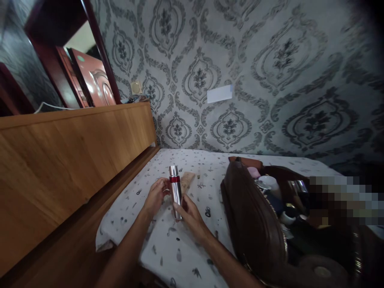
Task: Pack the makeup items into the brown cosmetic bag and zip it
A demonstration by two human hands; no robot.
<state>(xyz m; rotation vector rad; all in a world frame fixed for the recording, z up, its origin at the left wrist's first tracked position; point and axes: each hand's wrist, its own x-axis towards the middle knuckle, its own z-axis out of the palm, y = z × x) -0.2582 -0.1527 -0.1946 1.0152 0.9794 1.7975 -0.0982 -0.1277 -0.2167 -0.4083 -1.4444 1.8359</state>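
A slim silver bottle (176, 196) with a red band below its shiny silver cap stands tilted slightly to the left. My right hand (192, 216) is closed around its lower part, thumb across the front. At the bottle's upper left is my left hand (156, 196), its fingers half curled and apart; whether the fingertips touch the bottle I cannot make out. Just behind the bottle, a beige tube or flat packet (187, 180) lies on the patterned white sheet (207, 252).
To the right, an unzipped dark brown bag (246, 208) holds several jars and containers, including a white-lidded jar (269, 184). A wooden headboard or cabinet (81, 144) runs along the left. Behind stands a wall with grey patterned paper (201, 80).
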